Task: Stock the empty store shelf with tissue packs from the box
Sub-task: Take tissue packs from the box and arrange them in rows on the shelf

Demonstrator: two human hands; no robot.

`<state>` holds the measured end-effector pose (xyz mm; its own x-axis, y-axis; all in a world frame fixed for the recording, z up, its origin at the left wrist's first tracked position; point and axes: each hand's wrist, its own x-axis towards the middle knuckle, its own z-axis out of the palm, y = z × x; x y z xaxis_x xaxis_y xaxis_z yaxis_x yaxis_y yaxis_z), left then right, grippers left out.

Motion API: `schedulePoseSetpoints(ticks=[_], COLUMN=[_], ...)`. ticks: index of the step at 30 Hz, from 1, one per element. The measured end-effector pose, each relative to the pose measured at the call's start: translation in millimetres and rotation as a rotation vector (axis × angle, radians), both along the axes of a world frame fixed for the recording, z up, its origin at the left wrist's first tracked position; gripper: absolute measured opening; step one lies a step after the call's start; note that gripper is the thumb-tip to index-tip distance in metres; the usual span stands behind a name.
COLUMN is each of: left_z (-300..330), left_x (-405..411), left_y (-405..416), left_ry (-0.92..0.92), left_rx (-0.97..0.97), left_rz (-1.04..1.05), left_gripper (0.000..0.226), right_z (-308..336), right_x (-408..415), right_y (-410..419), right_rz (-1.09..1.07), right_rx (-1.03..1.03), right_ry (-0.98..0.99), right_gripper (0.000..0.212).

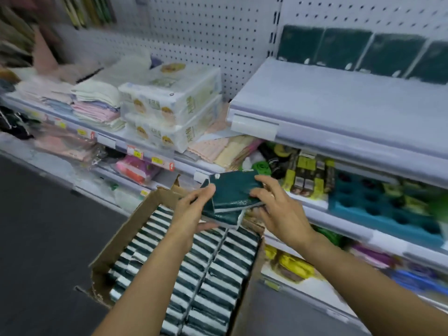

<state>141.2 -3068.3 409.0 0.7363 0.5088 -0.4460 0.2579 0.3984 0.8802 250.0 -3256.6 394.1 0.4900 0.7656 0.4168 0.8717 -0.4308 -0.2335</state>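
An open cardboard box (114, 241) at bottom centre holds several rows of dark green and white tissue packs (208, 270). Above the box I hold a small stack of dark green tissue packs (232, 195) between both hands. My left hand (191, 214) grips the stack's left edge and underside. My right hand (278, 209) grips its right side with fingers over the top. The white store shelf (339, 110) at upper right is mostly bare. Several dark green tissue packs (363, 52) stand upright against its pegboard back.
On the left shelf sit white wrapped tissue bundles (169, 110) and folded cloths (97, 105). Lower shelves carry a teal tray (383, 204) and mixed small goods. Dark floor (48, 226) lies left of the box. The frame is motion-blurred.
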Motion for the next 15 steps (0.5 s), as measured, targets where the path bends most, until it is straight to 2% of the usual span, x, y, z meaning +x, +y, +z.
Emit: schedulePoseSetpoints(ticks=[3,7,8,10,11,14,15], left_z=[22.8,53.7,62.6,78.9,86.7,109.0,115.8], left_x=[7.5,16.3,18.2,23.5,27.3,44.0,51.1], left_y=[-21.9,-60.5,-75.1,-108.3,-126.7,-185.8,-205.9], left_ry=[-0.079,-0.235,-0.287,-0.383,-0.427,-0.518,-0.535], left_rx=[0.106,0.251,0.281,0.377,0.438,0.539,0.558], left_rz=[-0.024,-0.035,-0.022,-0.017,-0.023,-0.017,-0.013], left_gripper=[0.026,0.022,0.022,0.028,0.031,0.032,0.032], right_z=[23.7,67.2,78.6,98.7,107.7,135.5,144.9], right_x=[-2.0,-15.6,-15.4,-14.5,-14.2,-5.5,-0.6], right_y=[-37.3,-76.5,-86.3,-109.3,-122.5,-170.8,-189.0], right_rz=[0.003,-0.177,-0.242,-0.304,-0.315,-0.326,-0.316], right_rx=[0.117,0.537,0.591,0.584,0.601,0.771,0.816], right_ry=[0.172,0.812,0.93,1.018,1.038,1.113,1.124], right_gripper=[0.044,0.04,0.048,0.065,0.061,0.029,0.026])
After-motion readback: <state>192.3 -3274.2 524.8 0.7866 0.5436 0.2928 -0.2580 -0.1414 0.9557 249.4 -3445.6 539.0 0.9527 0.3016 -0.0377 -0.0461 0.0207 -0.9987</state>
